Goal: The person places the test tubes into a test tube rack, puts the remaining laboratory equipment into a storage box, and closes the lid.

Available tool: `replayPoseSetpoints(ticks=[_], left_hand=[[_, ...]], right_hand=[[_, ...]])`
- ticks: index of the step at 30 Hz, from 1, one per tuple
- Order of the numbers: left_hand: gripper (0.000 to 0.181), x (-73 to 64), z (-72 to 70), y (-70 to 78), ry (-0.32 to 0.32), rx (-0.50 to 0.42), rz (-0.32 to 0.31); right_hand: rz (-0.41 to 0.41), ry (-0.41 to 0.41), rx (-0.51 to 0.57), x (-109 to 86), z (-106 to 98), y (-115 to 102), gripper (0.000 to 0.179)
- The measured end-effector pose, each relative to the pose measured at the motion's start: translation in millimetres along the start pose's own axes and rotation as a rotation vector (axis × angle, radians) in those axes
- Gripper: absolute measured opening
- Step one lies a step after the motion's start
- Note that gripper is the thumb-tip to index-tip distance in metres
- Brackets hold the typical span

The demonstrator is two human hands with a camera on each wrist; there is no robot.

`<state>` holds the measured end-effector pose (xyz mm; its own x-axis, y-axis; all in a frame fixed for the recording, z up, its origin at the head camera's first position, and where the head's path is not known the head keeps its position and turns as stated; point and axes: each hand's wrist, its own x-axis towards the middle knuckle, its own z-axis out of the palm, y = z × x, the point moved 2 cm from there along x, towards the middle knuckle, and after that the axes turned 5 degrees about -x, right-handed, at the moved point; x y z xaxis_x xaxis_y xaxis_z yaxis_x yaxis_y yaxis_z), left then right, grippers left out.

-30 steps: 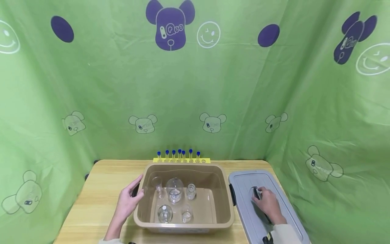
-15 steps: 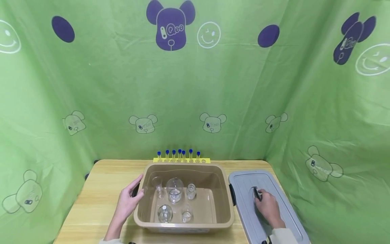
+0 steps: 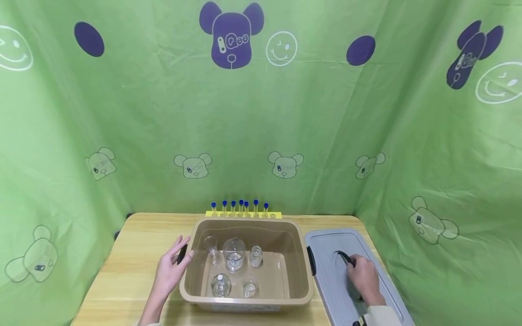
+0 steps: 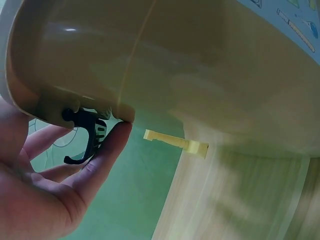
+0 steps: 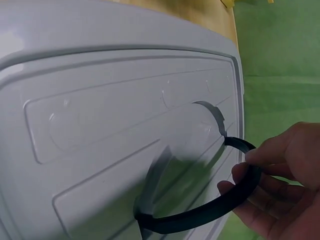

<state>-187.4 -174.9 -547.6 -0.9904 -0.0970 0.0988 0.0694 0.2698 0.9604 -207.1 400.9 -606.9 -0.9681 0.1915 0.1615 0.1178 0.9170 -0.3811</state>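
My left hand rests at the left end of a brown plastic bin, fingers spread fairly straight. In the left wrist view, fingertips touch the bin wall around a black latch that hangs outward. Inside the bin stand a conical glass, a large beaker, a small glass jar, a round flask with a white top and a small beaker. My right hand pinches the black handle of a grey lid; the handle stands raised as an arch.
The lid lies on the wooden table right of the bin, close to its right latch. Behind the bin, a yellow rack holds several blue-capped tubes. A green printed curtain encloses the table.
The right hand has shifted slightly right, and the lid handle in its grip has swung up and over. The left hand's fingers have spread a little at the latch. The bin stays put.
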Motion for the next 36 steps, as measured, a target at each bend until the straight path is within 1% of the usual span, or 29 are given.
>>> replayPoseSetpoints(ticks=[3, 6, 10, 13, 17, 20, 23, 27, 31, 36], left_hand=[[0.052, -1.9, 0.0, -0.1, -0.006, -0.03, -0.022], [0.051, -4.1, -0.3, 0.6, -0.016, -0.08, -0.029], [0.048, -6.0, -1.0, 1.7, -0.03, -0.137, -0.02], [0.046, -6.8, -1.8, 2.1, -0.033, -0.15, -0.013], [0.047, -7.2, -2.8, 1.1, -0.039, -0.162, -0.022], [0.048, -7.2, -3.5, -0.8, -0.049, -0.18, -0.051], [0.049, -7.5, -4.3, -1.8, -0.066, -0.198, -0.073], [0.05, -7.9, -5.0, -1.2, -0.079, -0.213, -0.086], [0.05, -8.7, -5.3, -1.2, -0.083, -0.237, -0.102], [0.05, -9.9, -5.5, -2.3, -0.087, -0.283, -0.122]], right_hand=[[0.016, -0.002, 0.005, 0.0, -4, 1, 0.025], [-0.003, 0.031, 0.008, 1.6, -11, 0, 0.025], [-0.041, 0.129, 0.019, 4.6, -26, -6, 0.022], [-0.06, 0.2, 0.038, 7.8, -39, -14, 0.02], [-0.096, 0.246, 0.07, 13.2, -58, -25, 0.018], [-0.107, 0.244, 0.1, 17.1, -74, -34, 0.017], [-0.093, 0.234, 0.124, 21.0, -90, -45, 0.017], [-0.093, 0.219, 0.133, 25.0, -111, -60, 0.018], [-0.154, 0.221, 0.125, 26.5, -129, -78, 0.019], [-0.224, 0.206, 0.115, 26.6, -145, -103, 0.02]])
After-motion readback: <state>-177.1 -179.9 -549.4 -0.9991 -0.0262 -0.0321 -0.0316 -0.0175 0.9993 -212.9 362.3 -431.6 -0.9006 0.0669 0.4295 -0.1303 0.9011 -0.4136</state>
